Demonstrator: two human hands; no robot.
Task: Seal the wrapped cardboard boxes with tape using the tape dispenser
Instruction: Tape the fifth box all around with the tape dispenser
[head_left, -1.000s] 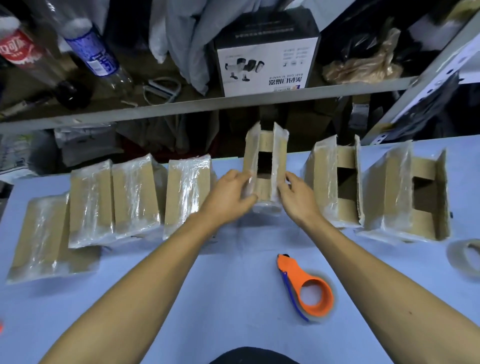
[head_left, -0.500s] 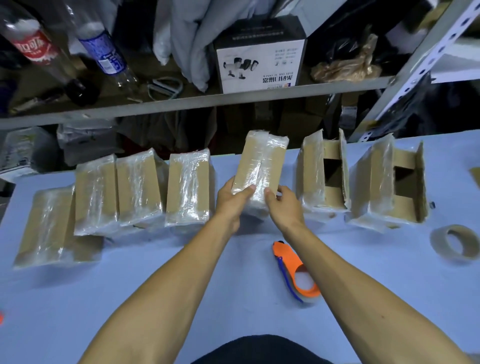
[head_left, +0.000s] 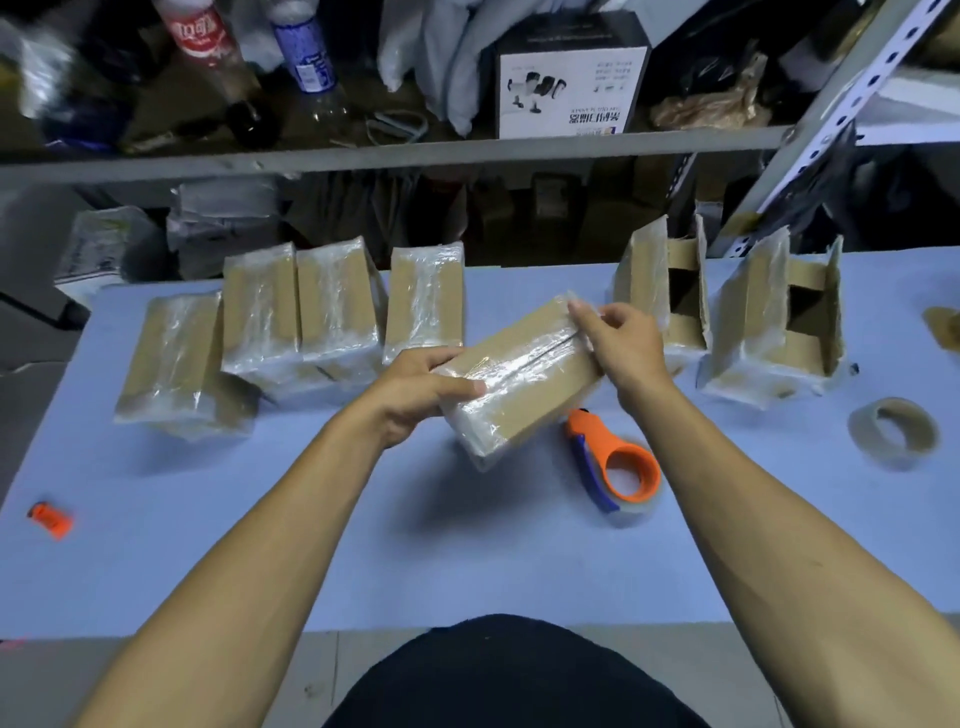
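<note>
Wrapped box (head_left: 524, 379) held off the table, left hand (head_left: 415, 384) gripping its near end, right hand (head_left: 621, 345) pinching the far end; looks light, stiff, slick film, so hold corners; tape dispenser (head_left: 615, 462) lies just below it.

Bare forearms with no sleeves, no rings or watch, dark black garment at the lap

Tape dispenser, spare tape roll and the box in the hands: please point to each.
tape dispenser (head_left: 631, 470): head view, orange ring.
spare tape roll (head_left: 862, 434): head view, left rim.
held box (head_left: 524, 379): head view, wrapped top face.
</note>
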